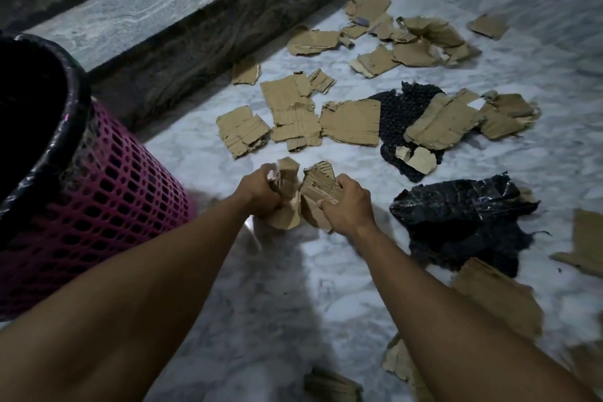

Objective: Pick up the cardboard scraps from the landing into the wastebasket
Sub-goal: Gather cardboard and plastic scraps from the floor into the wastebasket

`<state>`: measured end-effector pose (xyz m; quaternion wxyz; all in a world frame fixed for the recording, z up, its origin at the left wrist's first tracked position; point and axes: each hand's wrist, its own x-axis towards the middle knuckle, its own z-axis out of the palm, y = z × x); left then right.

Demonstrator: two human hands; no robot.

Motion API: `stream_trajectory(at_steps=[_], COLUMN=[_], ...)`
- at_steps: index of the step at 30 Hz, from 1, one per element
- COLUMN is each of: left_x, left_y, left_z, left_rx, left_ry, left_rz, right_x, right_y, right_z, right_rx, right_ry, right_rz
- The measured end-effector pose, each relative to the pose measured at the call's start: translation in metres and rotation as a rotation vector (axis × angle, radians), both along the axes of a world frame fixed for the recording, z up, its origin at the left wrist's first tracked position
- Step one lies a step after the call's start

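My left hand (259,194) grips a crumpled brown cardboard scrap (288,183) just above the marble landing floor (287,287). Beside it, my right hand (347,206) clutches another bunch of cardboard scraps (318,186). The two bundles touch in the middle. Several more torn cardboard scraps (350,122) lie scattered on the floor beyond my hands and to the right (496,297). A pink mesh wastebasket (107,206) with a black liner stands at the left, close to my left forearm.
A dark marble stair step (202,29) rises behind the basket and the scraps. Black crumpled plastic (460,209) and a black mesh sheet (398,114) lie among the cardboard on the right. A white wall base runs along the far right.
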<state>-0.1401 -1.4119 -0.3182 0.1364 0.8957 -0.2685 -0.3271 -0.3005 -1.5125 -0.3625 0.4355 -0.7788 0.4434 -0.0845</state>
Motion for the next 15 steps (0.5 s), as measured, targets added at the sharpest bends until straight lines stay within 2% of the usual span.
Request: stream_trajectory(at_steps=[3,9,15], left_x=[-0.013,-0.036,-0.059], left_y=[0.005,0.029,0.04], left_z=[-0.005,-0.004,0.051], left_rx=[-0.076,-0.143,-0.315], left_ry=[-0.104,-0.069,-0.077], left_rz=[-0.008,0.019,-0.022], right_x=[-0.012,-0.036,-0.065], right_y=[0.002,0.004,0.02], right_z=[0.0,0.016,0.06], right_rx=[0.009,0.077,0.063], right_ry=[-0.008,-0.007,-0.118], right_rz=[-0.031,-0.168,-0.341])
